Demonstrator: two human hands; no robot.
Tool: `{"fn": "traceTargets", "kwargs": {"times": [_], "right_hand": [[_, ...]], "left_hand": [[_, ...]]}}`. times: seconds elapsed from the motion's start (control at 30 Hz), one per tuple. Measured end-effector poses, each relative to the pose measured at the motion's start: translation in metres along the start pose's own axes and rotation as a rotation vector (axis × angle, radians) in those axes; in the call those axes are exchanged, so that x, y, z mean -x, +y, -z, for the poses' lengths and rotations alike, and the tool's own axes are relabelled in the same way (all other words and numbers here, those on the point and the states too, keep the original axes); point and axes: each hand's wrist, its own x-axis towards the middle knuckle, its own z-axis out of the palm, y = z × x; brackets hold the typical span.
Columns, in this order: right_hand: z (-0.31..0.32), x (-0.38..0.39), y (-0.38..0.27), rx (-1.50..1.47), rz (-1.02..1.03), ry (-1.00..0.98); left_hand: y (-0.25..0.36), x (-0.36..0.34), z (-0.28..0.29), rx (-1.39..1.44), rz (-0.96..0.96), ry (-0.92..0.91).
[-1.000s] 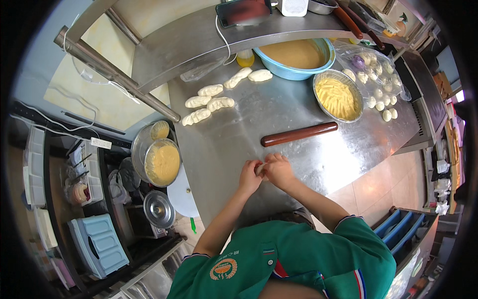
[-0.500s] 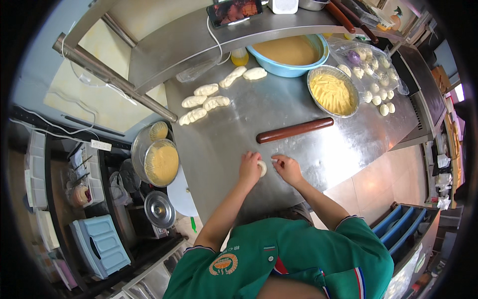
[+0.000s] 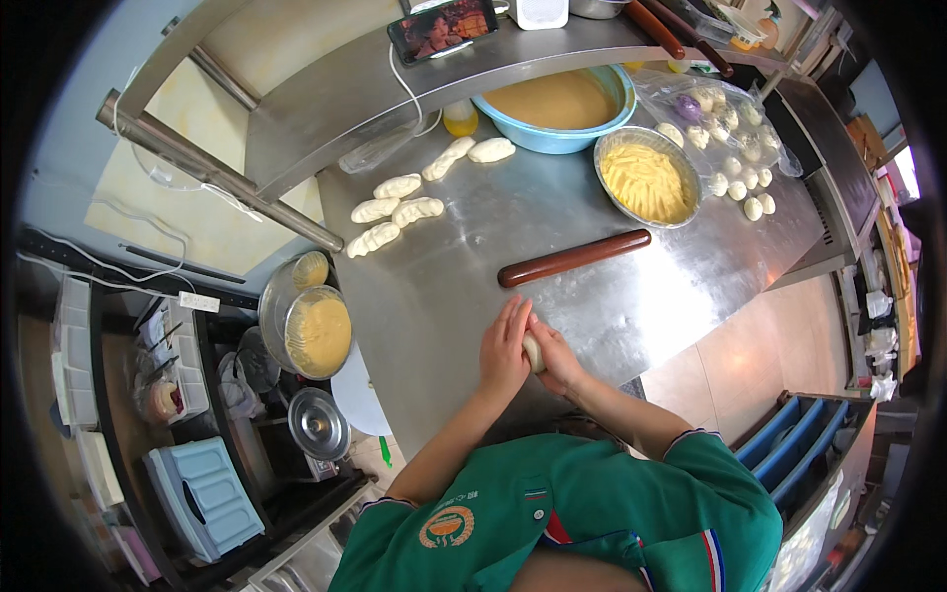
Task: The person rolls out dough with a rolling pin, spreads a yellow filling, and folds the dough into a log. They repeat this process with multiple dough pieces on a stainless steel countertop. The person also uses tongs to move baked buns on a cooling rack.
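Note:
My left hand [image 3: 505,353] and my right hand [image 3: 560,363] are closed together around a small pale piece of dough [image 3: 534,349], which is partly hidden between the palms, low over the steel worktop [image 3: 434,296]. Just beyond them a dark red-brown rolling pin [image 3: 572,259] lies at a slant. At the back left are several white, elongated dough pieces [image 3: 416,210]. A foil-coloured round pan of yellow strips [image 3: 643,180] stands back right, beside a plastic sheet with several small dough balls [image 3: 752,209].
A blue basin [image 3: 547,138] of tan batter sits under a steel shelf [image 3: 326,138] holding a phone [image 3: 442,30]. Bowls of yellow batter [image 3: 314,326] and a metal lid [image 3: 318,424] are off the worktop's left. Blue dividers [image 3: 794,454] are at lower right.
Half a second ago my hands were apart, with a ring of pale dough by my left hand. They have now come together around the dough.

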Motion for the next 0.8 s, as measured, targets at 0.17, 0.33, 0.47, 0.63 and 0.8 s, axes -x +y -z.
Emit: {"fn": "traceTargets", "kwargs": {"times": [0.17,0.33,0.47,0.63,0.8], "right_hand": [[0.019,0.006,-0.04,0.19,0.139,0.086],[0.033,0.012,-0.08,1.296,0.742,0.088],[0.049,0.022,-0.119,0.815,0.717,-0.19],[0.12,0.037,-0.189,0.023,0.03,-0.304],[0.2,0.051,-0.258,1.583,1.249,0.192]], "left_hand": [[0.003,-0.012,0.003,1.284,0.312,-0.111],[0.003,-0.017,-0.041,1.761,1.131,-0.136],[0.005,-0.04,-0.086,1.636,0.857,-0.023],[0.045,-0.07,-0.162,2.073,0.854,-0.361],[0.125,-0.115,-0.24,1.548,0.853,-0.405]]}}
